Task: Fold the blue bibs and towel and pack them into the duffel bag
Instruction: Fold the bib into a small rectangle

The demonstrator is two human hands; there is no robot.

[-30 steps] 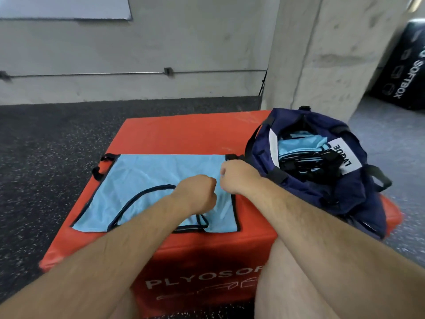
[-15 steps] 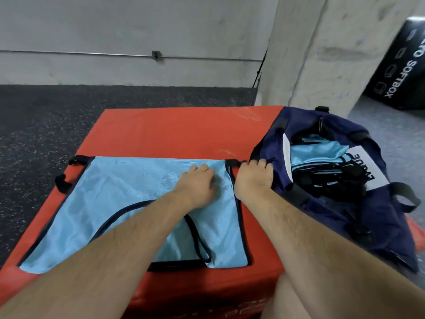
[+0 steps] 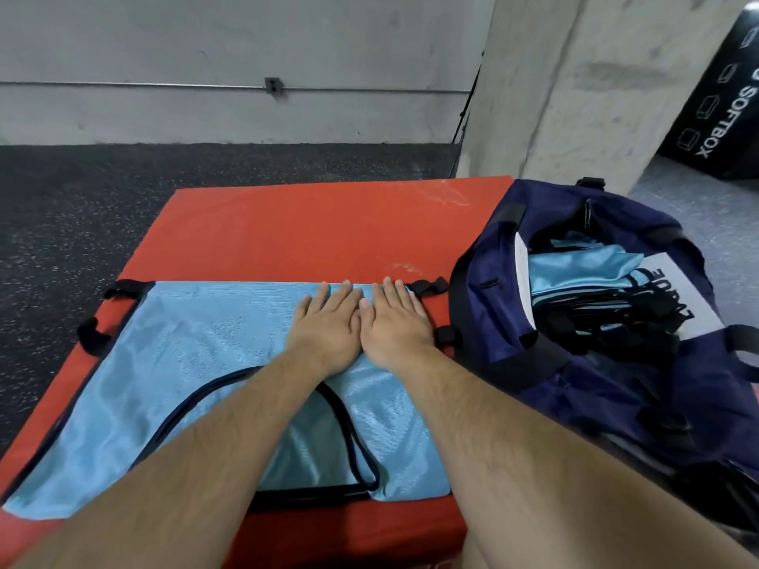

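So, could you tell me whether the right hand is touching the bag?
Apart. The head view shows the right hand lying flat on the bib, with a strip of the red box showing between it and the bag.

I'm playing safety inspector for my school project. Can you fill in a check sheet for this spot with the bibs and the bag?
Surface: red padded box, flat top, pale scuffs.
Job's things: one blue bib spread flat on the box; open navy duffel bag beside it on the right, folded blue bibs inside; no towel seen.
Clutter: nothing seen.
Hands: left hand and right hand open, side by side, pressing flat on the bib's far edge.
Cables: thin black cord running down beside the pillar.
Surroundings: concrete wall, pillar, speckled dark floor, black soft box far right.
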